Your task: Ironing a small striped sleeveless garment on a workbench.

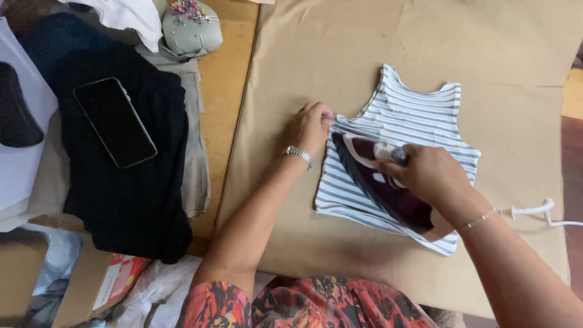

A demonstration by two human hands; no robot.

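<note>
Iron (388, 191): your right hand (428, 176) grips it, nose toward your left hand (311, 126).
Left fingers (325, 114): pressed together, pinning the top (419, 115)'s near edge.

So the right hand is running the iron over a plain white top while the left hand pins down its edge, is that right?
Not quite. The top is striped grey and white, not plain white. The head view shows it. The rest stands: the right hand holds the iron on it, and the left hand pins down its edge.
</note>
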